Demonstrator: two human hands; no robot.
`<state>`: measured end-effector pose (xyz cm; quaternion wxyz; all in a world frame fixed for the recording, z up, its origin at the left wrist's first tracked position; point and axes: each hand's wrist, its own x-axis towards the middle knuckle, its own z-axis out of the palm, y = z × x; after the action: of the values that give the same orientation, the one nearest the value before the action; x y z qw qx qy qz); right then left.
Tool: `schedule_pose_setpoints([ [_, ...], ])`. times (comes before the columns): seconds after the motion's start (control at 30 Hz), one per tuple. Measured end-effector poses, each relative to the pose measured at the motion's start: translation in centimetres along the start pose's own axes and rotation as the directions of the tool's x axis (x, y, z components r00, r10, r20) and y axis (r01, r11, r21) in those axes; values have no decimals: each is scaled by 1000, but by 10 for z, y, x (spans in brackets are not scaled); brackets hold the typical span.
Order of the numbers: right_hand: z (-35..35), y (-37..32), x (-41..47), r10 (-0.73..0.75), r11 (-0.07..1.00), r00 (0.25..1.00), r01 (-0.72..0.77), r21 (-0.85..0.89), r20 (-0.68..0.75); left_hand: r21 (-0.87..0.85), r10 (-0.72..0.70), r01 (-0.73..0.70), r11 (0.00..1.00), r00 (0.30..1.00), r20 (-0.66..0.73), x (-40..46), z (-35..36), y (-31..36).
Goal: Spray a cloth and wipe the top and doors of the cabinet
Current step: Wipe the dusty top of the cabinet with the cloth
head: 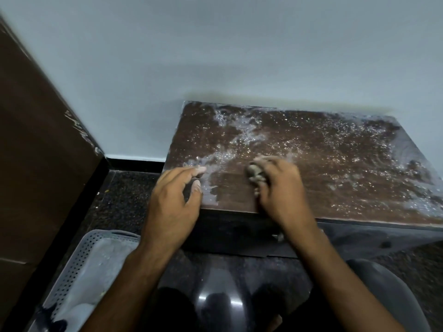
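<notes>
A low dark-brown cabinet top [323,149] stands against the pale wall, covered in white foam and glittering droplets, with a wiped dry patch near its front left. My right hand [280,188] presses a small bunched grey cloth [255,173] onto the top near that patch. My left hand [175,200] rests at the front left corner, fingers spread and touching the wet surface, holding nothing. The cabinet's dark front [239,233] shows below the edge, mostly in shadow.
A perforated white basket [79,267] holding pale cloth sits on the dark speckled floor at lower left. A tall brown panel [36,152] rises at the left. A glossy dark rounded object [220,300] lies near my knees, and a grey curved shape [388,291] at lower right.
</notes>
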<state>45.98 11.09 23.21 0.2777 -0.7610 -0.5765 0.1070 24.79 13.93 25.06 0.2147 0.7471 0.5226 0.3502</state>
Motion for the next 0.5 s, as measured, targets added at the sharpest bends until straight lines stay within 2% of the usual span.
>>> schedule_pose_setpoints([
  [0.07,-4,6,6,99,992,994,-102,-71,-44,-1,-9,9,1000,1000,4,-1,-3,-3],
  [0.1,2,-4,4,98,989,994,-102,-108,-41,-4,-11,11,1000,1000,-1,-2,-3,-3],
  [0.13,11,-21,-1,61,991,998,-64,-121,-27,-8,-16,16,1000,1000,-12,-2,-2,-2],
  [0.2,35,-57,-18,-120,987,992,123,-104,30,-20,-27,26,999,999,-46,1,0,0],
  [0.27,50,-77,-30,-284,954,951,293,-66,122,-23,-31,29,999,996,-81,5,0,1],
  [0.3,50,-78,-26,-310,946,939,320,-47,150,-27,-30,27,999,995,-93,6,-1,-1],
  [0.33,45,-72,-19,-296,952,944,304,-35,145,-34,-30,27,999,995,-96,6,-3,-3],
  [0.43,29,-45,1,-129,989,988,134,-59,79,-71,-69,62,996,992,-109,1,-14,-17],
  [0.5,29,-47,-7,-95,991,994,99,-93,51,-95,-113,100,990,984,-135,-5,-19,-27],
])
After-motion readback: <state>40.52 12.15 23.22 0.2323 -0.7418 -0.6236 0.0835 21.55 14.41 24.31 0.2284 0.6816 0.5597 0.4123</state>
